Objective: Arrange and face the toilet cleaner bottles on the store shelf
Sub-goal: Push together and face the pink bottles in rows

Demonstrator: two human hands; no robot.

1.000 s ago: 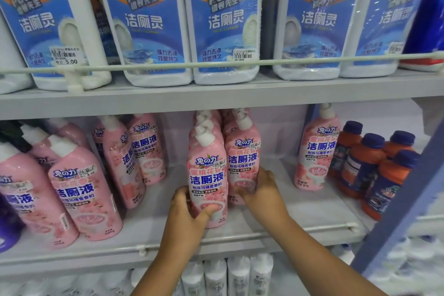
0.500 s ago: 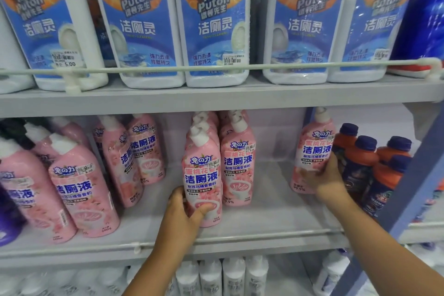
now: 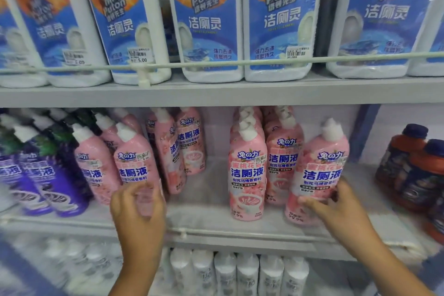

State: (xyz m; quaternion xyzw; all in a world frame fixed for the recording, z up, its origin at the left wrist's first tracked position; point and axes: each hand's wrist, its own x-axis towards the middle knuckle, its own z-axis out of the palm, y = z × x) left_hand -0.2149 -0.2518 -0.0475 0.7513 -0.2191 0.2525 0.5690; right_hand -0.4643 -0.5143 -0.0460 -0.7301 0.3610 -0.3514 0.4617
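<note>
**Operator:** Pink plastic bottles of toilet cleaner fill the middle shelf (image 3: 216, 228). My right hand (image 3: 341, 211) has its grip clamped on the rightmost pink bottle (image 3: 322, 170), fingers curled round the lower body. The bottle stands just beside the next pink bottle (image 3: 282, 158), label facing outward. I hold it low, I judge, so that the base can slide on the shelf without the bottle tipping.

**Supervisor:** State the left hand.

**Operator:** My left hand (image 3: 138, 209) is at the lower part of a leaning pink bottle (image 3: 135, 163) in the left group. Fingers are curled, but motion blur hides the contact, so I cannot tell whether the grip has closed on it.

**Supervisor:** Why that bottle?

**Operator:** It tilts, as do its neighbours, and a gap of bare shelf separates that group from the upright front bottle (image 3: 247, 170) at centre. My judgement: the leaning stock needs standing up and closing toward the centre rows.

**Supervisor:** Hazards?

**Operator:** A wire rail (image 3: 216, 232) runs along the shelf's front edge and retains the bases. Purple bottles (image 3: 48, 180) lean against the pink group on the left; pulling one pink bottle may disturb them. Orange bottles (image 3: 413, 166) stand well apart on the right.
</note>
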